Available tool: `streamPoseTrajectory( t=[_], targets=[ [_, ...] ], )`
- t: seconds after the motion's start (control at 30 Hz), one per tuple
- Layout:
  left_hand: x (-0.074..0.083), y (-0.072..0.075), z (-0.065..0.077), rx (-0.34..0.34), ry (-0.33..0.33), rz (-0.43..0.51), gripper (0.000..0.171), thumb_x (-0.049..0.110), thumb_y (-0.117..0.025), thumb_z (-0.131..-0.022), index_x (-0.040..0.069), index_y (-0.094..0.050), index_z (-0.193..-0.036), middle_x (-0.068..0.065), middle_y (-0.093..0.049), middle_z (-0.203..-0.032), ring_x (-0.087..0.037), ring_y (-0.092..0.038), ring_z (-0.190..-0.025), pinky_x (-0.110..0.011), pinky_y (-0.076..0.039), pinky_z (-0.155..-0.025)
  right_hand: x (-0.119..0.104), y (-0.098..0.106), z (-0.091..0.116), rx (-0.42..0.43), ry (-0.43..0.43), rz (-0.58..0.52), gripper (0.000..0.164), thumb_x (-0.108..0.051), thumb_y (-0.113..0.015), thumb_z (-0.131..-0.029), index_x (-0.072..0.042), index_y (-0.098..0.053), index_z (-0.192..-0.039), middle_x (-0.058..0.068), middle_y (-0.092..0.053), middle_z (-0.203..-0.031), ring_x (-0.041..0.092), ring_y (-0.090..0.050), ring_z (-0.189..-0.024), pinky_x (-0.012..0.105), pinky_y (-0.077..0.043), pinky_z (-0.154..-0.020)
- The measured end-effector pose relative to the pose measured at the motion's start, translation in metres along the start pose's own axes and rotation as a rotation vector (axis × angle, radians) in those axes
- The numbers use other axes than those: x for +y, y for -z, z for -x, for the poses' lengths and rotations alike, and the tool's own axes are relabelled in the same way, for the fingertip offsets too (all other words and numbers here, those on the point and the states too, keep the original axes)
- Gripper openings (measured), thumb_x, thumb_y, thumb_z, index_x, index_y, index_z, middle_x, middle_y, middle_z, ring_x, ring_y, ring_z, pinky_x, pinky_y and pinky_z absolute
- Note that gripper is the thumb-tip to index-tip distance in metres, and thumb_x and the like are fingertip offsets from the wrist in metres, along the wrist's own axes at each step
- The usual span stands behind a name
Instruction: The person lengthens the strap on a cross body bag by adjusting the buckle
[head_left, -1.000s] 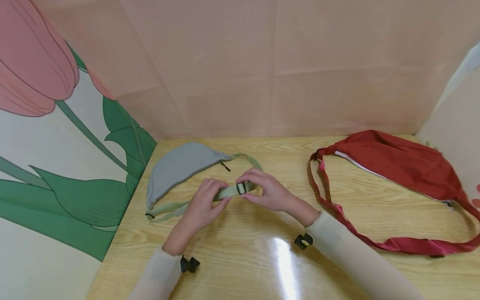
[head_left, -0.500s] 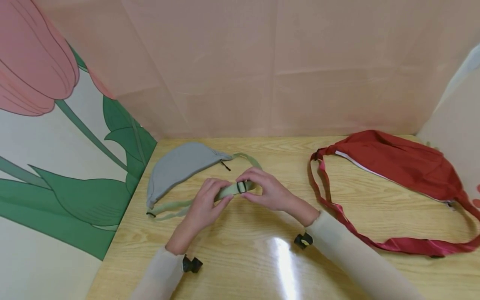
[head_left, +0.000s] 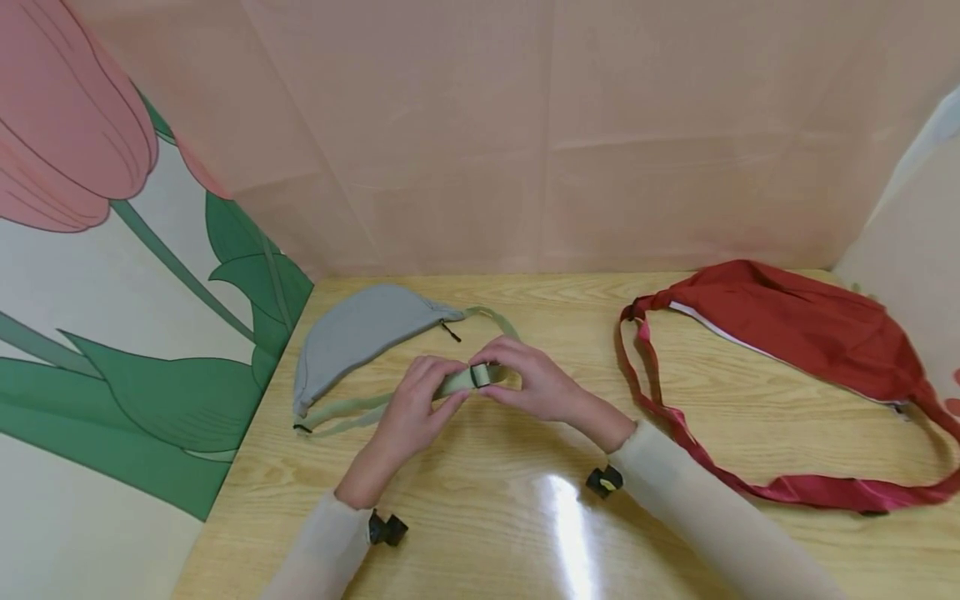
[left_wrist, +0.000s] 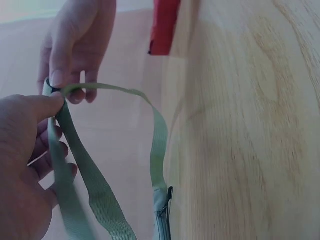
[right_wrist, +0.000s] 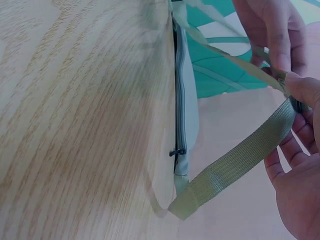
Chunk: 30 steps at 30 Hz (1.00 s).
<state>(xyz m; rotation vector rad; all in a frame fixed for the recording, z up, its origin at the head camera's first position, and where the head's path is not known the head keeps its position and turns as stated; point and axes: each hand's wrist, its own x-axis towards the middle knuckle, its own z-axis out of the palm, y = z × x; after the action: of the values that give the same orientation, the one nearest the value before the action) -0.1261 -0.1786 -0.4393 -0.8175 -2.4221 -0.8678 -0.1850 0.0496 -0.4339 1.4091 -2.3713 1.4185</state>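
A grey waist bag lies at the table's left, its pale green strap lifted in front of it. My left hand pinches the strap between thumb and fingers. Just right of it, my right hand pinches the strap at a black slider buckle. The fingertips of both hands come close together at the buckle. In the left wrist view, two lengths of the strap run down past the left hand. From the right hand, the strap drops to the bag's zipped end in the right wrist view.
A red waist bag lies at the right, its red strap looping toward the front. Behind the wooden table hangs a pinkish cloth. A tulip-printed panel stands along the left side.
My left hand has moved slightly right, closer to my right hand. The buckle and right hand have shifted a little left, so less strap shows between the hands.
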Motion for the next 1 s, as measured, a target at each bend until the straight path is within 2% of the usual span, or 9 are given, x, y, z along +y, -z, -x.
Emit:
streamPoseTrajectory(
  t=[0.17,0.37,0.5,0.8,1.0],
  targets=[
    [-0.002,0.000,0.003,-0.002,-0.001,-0.063,0.040,0.015,-0.082,-0.087,0.005,-0.063,-0.122,-0.007,-0.064,-0.114,-0.026,-0.057,-0.108,-0.041,-0.049,-0.091,0.000,0.000,0.000,0.004,-0.002,0.008,0.037,-0.008,-0.079,-0.089,-0.010,-0.067,-0.124,0.000,-0.065,-0.118,0.012,-0.061,-0.102,0.033,-0.055,-0.086],
    [-0.005,0.006,0.010,-0.012,0.045,-0.126,0.040,0.013,-0.083,-0.086,0.004,-0.062,-0.119,-0.008,-0.064,-0.111,-0.025,-0.058,-0.105,-0.040,-0.050,-0.089,-0.001,0.001,0.000,-0.004,-0.012,0.004,0.037,-0.012,-0.078,-0.090,-0.012,-0.066,-0.125,-0.002,-0.064,-0.118,0.011,-0.061,-0.103,0.033,-0.055,-0.086],
    [-0.007,0.009,0.013,-0.004,0.045,-0.128,0.036,0.013,-0.082,-0.086,0.005,-0.063,-0.116,-0.007,-0.064,-0.108,-0.024,-0.059,-0.103,-0.039,-0.050,-0.088,-0.003,0.002,0.000,-0.007,-0.018,0.001,0.037,-0.013,-0.078,-0.091,-0.013,-0.066,-0.126,-0.003,-0.064,-0.118,0.011,-0.061,-0.103,0.033,-0.054,-0.086],
    [-0.009,0.006,0.013,0.022,-0.006,-0.150,0.038,0.009,-0.084,-0.083,0.005,-0.064,-0.115,-0.007,-0.067,-0.107,-0.024,-0.062,-0.101,-0.039,-0.053,-0.085,-0.005,0.003,-0.002,-0.006,-0.005,-0.006,0.037,-0.013,-0.078,-0.091,-0.013,-0.066,-0.126,-0.002,-0.064,-0.118,0.011,-0.061,-0.103,0.033,-0.054,-0.087],
    [-0.007,0.007,0.012,0.023,-0.006,-0.119,0.036,0.007,-0.083,-0.083,0.005,-0.066,-0.115,-0.008,-0.068,-0.106,-0.023,-0.063,-0.099,-0.037,-0.054,-0.080,-0.006,0.003,-0.002,-0.006,0.001,-0.005,0.037,-0.012,-0.078,-0.090,-0.012,-0.066,-0.125,-0.001,-0.064,-0.118,0.011,-0.061,-0.103,0.032,-0.054,-0.088]
  ],
)
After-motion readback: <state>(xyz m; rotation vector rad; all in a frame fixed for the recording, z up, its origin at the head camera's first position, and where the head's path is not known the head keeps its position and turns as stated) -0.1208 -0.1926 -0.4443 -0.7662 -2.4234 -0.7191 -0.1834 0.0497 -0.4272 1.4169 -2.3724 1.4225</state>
